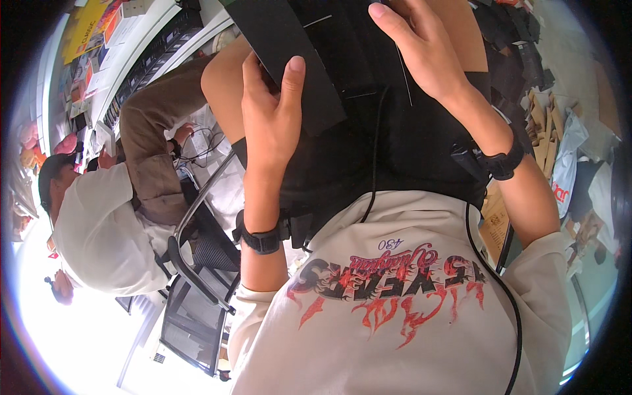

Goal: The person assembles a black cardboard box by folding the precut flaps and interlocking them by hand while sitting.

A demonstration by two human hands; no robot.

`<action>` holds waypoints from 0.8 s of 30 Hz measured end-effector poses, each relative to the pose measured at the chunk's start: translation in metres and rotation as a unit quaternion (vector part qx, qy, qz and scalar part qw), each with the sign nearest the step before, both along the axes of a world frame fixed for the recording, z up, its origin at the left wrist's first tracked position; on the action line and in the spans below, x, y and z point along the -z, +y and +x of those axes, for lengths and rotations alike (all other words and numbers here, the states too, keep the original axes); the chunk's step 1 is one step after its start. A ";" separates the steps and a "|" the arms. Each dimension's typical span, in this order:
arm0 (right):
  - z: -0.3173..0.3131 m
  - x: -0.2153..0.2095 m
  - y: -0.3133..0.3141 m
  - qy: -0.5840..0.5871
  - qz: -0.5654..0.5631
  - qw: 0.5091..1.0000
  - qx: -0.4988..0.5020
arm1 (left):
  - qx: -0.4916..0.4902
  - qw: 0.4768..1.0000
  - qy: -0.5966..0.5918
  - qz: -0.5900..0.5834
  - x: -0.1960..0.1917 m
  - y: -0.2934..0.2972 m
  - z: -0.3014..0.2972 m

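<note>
1 black panel (280,33), flat, matte and straight-edged, slants over the seated person's black shorts (421,158) at the top of the view, its upper end cut off by the frame. Its near part lies in the left hand (273,115), thumb along the upper face and the other fingers hooked round the left edge, a narrow grip closed on it. The right hand (428,59), well apart from it, has its thumb spread wide beside a thin pale edge; fingertips out of frame, hold cannot be told.
</note>
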State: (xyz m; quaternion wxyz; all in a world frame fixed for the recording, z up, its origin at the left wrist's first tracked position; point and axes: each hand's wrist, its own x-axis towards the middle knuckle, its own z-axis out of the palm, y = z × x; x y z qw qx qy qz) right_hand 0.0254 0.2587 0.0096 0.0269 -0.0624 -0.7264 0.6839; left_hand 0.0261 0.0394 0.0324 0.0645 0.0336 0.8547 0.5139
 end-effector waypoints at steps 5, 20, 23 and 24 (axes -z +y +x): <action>0.001 -0.005 -0.002 -0.009 -0.011 1.000 0.001 | -0.002 1.000 -0.004 0.010 -0.001 0.001 0.001; 0.002 -0.006 0.001 0.000 -0.014 1.000 -0.007 | 0.001 0.999 -0.019 0.027 0.000 0.002 0.002; 0.002 -0.006 -0.001 -0.007 -0.013 1.000 -0.007 | 0.009 0.999 -0.011 0.031 0.003 -0.001 0.001; 0.002 -0.006 -0.001 -0.010 -0.014 1.000 -0.007 | 0.009 0.999 -0.011 0.031 0.004 -0.001 0.001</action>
